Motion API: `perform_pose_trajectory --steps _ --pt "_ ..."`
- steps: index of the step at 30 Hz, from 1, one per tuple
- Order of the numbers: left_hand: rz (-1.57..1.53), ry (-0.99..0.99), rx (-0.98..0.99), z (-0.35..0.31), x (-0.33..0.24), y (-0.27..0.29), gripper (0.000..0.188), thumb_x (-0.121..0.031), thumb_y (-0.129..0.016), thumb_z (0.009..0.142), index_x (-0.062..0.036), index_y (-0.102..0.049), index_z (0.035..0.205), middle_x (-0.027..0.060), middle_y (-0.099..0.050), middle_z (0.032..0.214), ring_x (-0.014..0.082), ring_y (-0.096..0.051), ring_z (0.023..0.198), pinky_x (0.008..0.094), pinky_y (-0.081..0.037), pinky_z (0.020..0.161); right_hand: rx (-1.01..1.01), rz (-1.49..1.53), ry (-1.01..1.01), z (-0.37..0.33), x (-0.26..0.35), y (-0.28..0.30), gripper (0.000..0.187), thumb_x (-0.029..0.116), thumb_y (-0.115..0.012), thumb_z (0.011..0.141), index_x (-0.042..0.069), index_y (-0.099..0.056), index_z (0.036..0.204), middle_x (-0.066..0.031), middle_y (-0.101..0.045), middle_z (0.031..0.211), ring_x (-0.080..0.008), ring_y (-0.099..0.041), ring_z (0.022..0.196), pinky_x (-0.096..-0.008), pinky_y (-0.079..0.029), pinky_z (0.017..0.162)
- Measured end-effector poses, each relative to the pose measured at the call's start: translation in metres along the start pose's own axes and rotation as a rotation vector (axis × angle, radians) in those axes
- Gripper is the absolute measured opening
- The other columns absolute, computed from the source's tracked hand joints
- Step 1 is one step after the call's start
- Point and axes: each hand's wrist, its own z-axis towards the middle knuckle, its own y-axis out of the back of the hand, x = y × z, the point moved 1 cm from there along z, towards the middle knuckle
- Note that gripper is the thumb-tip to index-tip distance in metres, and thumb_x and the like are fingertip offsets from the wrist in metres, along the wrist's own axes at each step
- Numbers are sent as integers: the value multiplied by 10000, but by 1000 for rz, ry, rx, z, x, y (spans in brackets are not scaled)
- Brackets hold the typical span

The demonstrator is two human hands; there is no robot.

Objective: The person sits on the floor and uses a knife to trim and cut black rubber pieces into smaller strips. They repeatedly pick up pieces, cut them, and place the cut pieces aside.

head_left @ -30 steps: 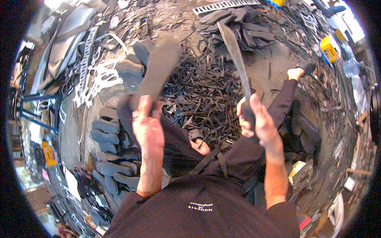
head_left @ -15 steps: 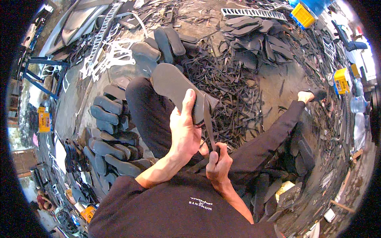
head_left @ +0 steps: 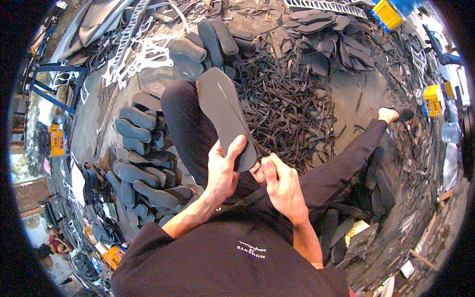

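The left hand [head_left: 222,171] has its grip closed on a dark sole [head_left: 216,101]; the right hand [head_left: 284,187] pinches a thin dark piece [head_left: 262,153] beside it. Trimming seems unfinished.

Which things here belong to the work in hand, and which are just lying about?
In the work:
dark sole, held in the left hand
thin dark piece in the right hand, at the sole's edge
probably the stacked soles at left

Apparently lying about:
dark strips
white cut-out scraps
blue frame
yellow box at right
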Motion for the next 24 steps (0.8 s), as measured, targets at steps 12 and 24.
perform_pose_trajectory --steps 12,24 --pt "-1047 734 660 12 16 10 374 -388 -663 985 -92 -436 952 -25 -451 606 103 -399 438 279 -320 472 -175 773 -109 48 -52 8 630 467 -693 1049 12 -557 1463 -122 -737 1152 -43 -485 530 -243 -422 491" --pt "-13 614 511 -3 70 6 573 -480 -501 1122 -8 -555 1442 80 -726 1156 193 -703 996 386 -575 825 -567 568 -142 28 -85 59 347 267 -838 960 87 -688 1215 65 -672 852 -13 -532 571 -213 -401 443"
